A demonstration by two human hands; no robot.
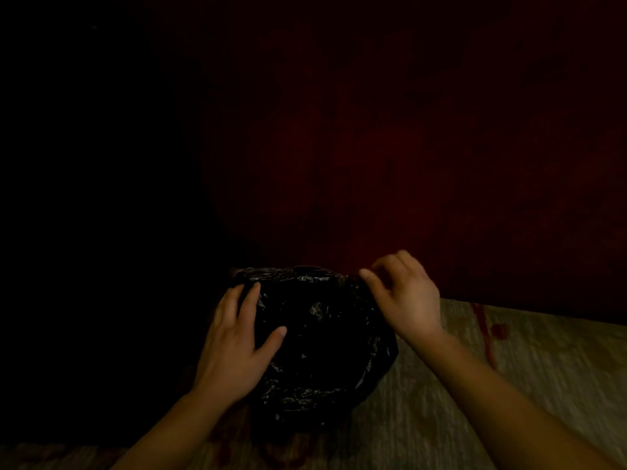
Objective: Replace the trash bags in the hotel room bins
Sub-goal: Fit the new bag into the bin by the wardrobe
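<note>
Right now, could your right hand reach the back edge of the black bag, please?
Probably yes: the right hand sits at the back right edge of the bag, fingers curled beside the plastic, nothing between them. The left hand rests flat on the left side, clear of that edge.

On the carpet [529, 374], my left hand [234, 347] lies on the trash bag's [322, 354] left side, my right hand [405, 296] pinching its far-right edge.

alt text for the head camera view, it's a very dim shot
Two bare hands handle a black trash bag on pale carpet in a dim room. The left hand lies flat on its left side; the right hand curls at its far right edge.
</note>
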